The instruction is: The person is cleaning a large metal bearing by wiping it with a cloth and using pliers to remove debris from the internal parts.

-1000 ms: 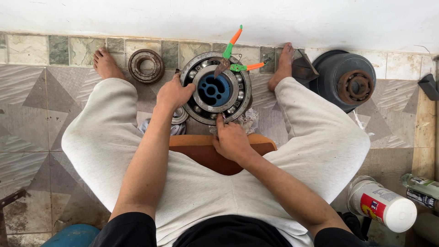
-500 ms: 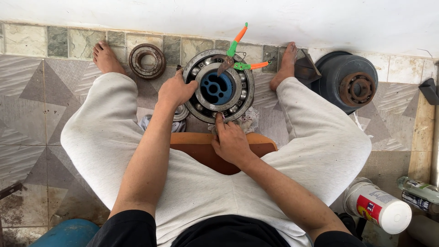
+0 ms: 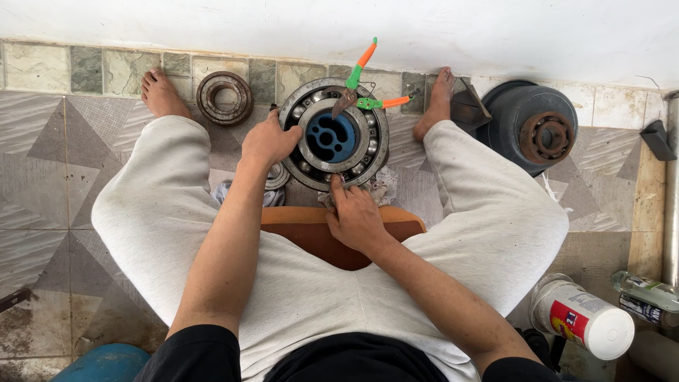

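— What is the large bearing (image 3: 332,134) looking like?
— Steel rings, balls showing, blue core; it is lying on the tiled floor (image 3: 42,141) between the feet, pliers (image 3: 364,88) resting on top.
— And the hands?
— The left hand (image 3: 269,141) is gripping its left rim, fingers curled; the right hand (image 3: 353,216) is pressing fingers together at the near rim, perhaps pinching a rag.

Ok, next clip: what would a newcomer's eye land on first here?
The large ball bearing with a blue core, on the tiled floor between the person's bare feet, with the left hand on its rim and the right hand at its near edge. Next, the green-and-orange pliers lying on its far side, and the dark drum to the right.
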